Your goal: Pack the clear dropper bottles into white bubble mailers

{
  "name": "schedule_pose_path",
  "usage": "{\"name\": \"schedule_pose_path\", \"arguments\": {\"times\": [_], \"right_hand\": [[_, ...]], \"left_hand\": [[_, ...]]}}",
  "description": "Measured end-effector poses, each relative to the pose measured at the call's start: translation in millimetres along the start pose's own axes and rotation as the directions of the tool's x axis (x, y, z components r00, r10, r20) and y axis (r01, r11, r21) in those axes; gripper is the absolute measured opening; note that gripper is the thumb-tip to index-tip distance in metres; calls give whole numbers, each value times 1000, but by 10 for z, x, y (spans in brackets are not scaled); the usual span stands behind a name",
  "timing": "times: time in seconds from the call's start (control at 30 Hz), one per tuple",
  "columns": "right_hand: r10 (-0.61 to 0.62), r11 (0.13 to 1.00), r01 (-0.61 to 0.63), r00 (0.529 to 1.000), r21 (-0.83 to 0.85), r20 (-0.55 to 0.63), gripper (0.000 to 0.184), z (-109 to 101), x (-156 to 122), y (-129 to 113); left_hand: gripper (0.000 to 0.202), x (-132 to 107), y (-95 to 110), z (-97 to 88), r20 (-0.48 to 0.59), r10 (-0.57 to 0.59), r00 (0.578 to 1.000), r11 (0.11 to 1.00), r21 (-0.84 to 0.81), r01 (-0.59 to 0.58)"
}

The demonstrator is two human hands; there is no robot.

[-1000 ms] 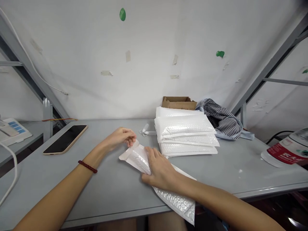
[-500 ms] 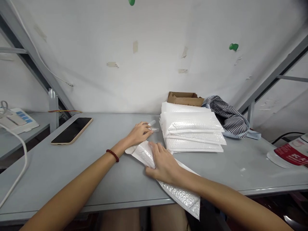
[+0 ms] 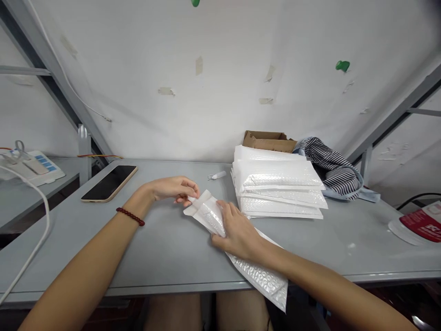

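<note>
A white bubble mailer [image 3: 259, 275] slants across the table's front edge, its lower end hanging over. My right hand [image 3: 237, 232] is closed around its upper part, thumb on the near side. At the mailer's open end, my left hand [image 3: 177, 189] pinches a small white stick-like thing [image 3: 192, 199]; the fingers hide most of it, and its tip is at the opening. Behind the mailer, a small white tube with a thin loop [image 3: 218, 175] lies on the table. To its right is a pile of white bubble mailers [image 3: 279, 177].
A phone [image 3: 110, 184] lies on the grey table [image 3: 158, 257] at the left. Behind the pile stand a cardboard box [image 3: 268, 141] and striped cloth [image 3: 332, 172]. A red-labelled container [image 3: 418, 225] is at the right edge, a white cable [image 3: 43, 230] at the left.
My left hand has drawn back from the small tubes to the mailer's open end, taking one with it; the other stays on the table. My right hand keeps its grip, and the view has shifted slightly.
</note>
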State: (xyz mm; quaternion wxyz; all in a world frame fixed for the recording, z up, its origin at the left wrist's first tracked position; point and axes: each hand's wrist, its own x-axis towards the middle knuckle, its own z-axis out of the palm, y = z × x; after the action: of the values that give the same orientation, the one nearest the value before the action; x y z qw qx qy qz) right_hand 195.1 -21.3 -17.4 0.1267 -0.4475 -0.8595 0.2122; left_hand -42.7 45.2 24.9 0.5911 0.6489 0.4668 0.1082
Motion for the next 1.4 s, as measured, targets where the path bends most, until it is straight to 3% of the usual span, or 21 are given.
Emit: {"name": "schedule_pose_path", "arguments": {"times": [0.1, 0.2, 0.3, 0.43, 0.53, 0.67, 0.8, 1.0, 1.13, 1.27, 1.4], "right_hand": [[7, 1000, -7, 1000, -4, 9, 69, -3, -1, -6], [16, 1000, -16, 1000, -13, 16, 70, -3, 1, -4], [9, 1000, -9, 1000, -13, -3, 70, 2, 6, 13], [10, 1000, -10, 1000, -7, -8, 71, 16, 12, 31], [12, 1000, -12, 1000, -3, -7, 70, 15, 10, 24], [26, 1000, -26, 1000, 15, -13, 71, -7, 2, 15], [22, 999, -22, 1000, 48, -3, 71, -29, -2, 16], [-1, 998, 1, 1000, 66, 2, 65, -21, -3, 13], [-57, 995, 56, 998, 82, 9, 67, -6, -3, 24], [-32, 993, 30, 999, 118, 14, 71, -13, -5, 28], [-13, 992, 8, 999, 128, 33, 75, -20, -2, 13]], "left_hand": [[20, 70, -2, 99, 110, 17, 994, 999, 41, -21], [25, 171, -33, 179, -48, 37, 998, 990, 135, -30], [17, 240, -67, 219, -245, 89, 965, 979, 202, -39], [10, 235, -58, 245, -299, 129, 946, 964, 263, -48], [12, 222, -37, 302, -244, 147, 958, 964, 253, -84], [9, 292, -64, 438, -79, 123, 989, 986, 121, -113], [9, 318, -68, 473, 42, 108, 993, 992, 58, -111], [11, 108, 63, 255, 126, 109, 986, 978, 164, -129], [14, 201, 15, 386, 116, 144, 983, 971, 173, -162], [23, 359, -83, 584, 102, 171, 980, 984, 39, -176], [11, 272, -66, 467, 238, 168, 957, 984, 11, -176]]}}
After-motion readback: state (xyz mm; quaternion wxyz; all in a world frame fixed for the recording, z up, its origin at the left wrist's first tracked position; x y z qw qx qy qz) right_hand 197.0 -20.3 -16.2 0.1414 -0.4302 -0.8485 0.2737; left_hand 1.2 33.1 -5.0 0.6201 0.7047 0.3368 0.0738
